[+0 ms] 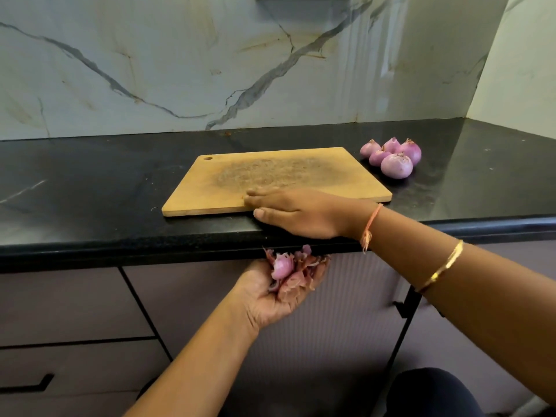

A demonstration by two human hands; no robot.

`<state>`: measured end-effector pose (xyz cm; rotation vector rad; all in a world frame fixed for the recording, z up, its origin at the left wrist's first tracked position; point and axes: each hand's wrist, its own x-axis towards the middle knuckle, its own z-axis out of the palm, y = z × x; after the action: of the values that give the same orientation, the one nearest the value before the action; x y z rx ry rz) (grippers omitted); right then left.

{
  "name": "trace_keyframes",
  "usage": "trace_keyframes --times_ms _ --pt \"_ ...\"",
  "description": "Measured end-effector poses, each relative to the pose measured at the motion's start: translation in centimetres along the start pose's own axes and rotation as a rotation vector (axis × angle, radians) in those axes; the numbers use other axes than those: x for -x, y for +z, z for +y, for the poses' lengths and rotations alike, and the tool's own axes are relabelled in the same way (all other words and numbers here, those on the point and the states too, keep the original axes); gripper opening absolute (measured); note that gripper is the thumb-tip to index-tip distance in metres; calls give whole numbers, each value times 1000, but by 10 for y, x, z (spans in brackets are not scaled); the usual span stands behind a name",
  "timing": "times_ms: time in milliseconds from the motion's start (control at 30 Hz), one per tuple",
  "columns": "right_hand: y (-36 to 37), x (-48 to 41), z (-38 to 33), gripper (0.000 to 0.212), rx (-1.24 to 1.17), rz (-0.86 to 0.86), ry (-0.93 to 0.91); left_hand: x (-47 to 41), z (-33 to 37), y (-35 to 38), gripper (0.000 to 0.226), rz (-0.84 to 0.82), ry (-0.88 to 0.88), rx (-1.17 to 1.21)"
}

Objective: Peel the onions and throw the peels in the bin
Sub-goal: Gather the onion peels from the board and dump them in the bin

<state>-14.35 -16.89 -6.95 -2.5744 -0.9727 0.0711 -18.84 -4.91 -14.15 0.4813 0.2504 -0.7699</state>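
Currently the left hand (270, 296) is cupped palm-up just below the near edge of the worktop (90, 191), its grip curled loosely round a heap of pink peels (293, 273). The right hand (298, 213) lies flat with straight fingers across the near edge of the cutting board (270, 173); its grip is open and holds nothing. Peeled onions (392, 156) sit clustered on the worktop, just beside the board's far right corner.

Risks: the heap rises above the palm and looks light and loose. A tilt of that hand or a hurried carry could shed peels onto the floor. Any scrap pushed over the edge wide of the palm would likewise fall.

Containers: no bin is in view, so its place and whether it stands open cannot be judged. The cupboard fronts (75, 305) below the worktop are closed, contents hidden. The cupped hand is the only holder, and it appears nearly full.
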Motion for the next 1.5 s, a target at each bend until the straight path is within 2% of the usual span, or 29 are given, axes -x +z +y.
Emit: trace_keyframes --times_ms 133,200,267,433,500,600,667,733,800,967,1100,1267,1333,1500 --pt "2 17 -10 38 -429 34 -159 0 0 1 21 -18 22 -18" --pt "5 28 -11 39 -646 166 -199 0 1 -1 23 -21 13 -17" --pt "10 38 -10 42 -861 391 -176 2 0 -3 26 -13 18 -16" --pt "38 75 -6 37 -1151 1239 30 0 -3 -4 29 28 105 1" --pt "63 89 -10 36 -1218 1425 151 -3 -8 -4 28 34 171 33" --pt "103 94 -18 29 -1265 1492 360 -12 -17 -9 38 63 272 -27" --pt "125 91 -22 25 -1467 1454 489 -18 -27 -14 48 73 305 -63" --pt "138 87 -26 25 -1761 1344 525 -23 -41 -18 51 83 318 -95" --pt "145 88 -32 27 -1918 1273 535 -29 -58 -22 52 110 327 -123" --pt "142 107 -25 30 -2121 1344 551 -47 -102 -24 34 164 354 -145" --pt "142 134 3 27 -2150 1433 601 -69 -140 -15 32 207 391 -252" --pt "144 186 50 31 -2106 1668 625 -113 -199 5 30 226 264 -396" --pt "148 214 68 27 -2092 1771 645 -131 -228 8 22 252 203 -514" --pt "168 288 104 27 -1990 1966 773 -168 -313 5 25 264 141 -877"
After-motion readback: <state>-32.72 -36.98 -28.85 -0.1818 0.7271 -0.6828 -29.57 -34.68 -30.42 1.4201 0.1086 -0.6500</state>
